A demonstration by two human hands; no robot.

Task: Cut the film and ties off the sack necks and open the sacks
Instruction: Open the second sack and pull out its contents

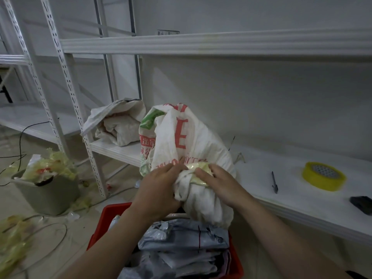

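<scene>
A white woven sack [193, 141] with red and green print stands at the shelf's front edge, its neck bunched and wrapped in yellowish film [198, 168]. My left hand [159, 190] grips the bunched neck from the left, fingers on the film. My right hand [219, 184] holds the neck from the right, fingers curled over the film. A second white sack [118, 123] lies open on the shelf behind, to the left.
A grey bin [48, 190] full of yellowish film scraps stands on the floor at left. A red crate [102, 224] of grey parcels sits below my arms. On the white shelf [291, 204] lie a pen [274, 182], a yellow tape roll [324, 176] and a dark object [362, 204].
</scene>
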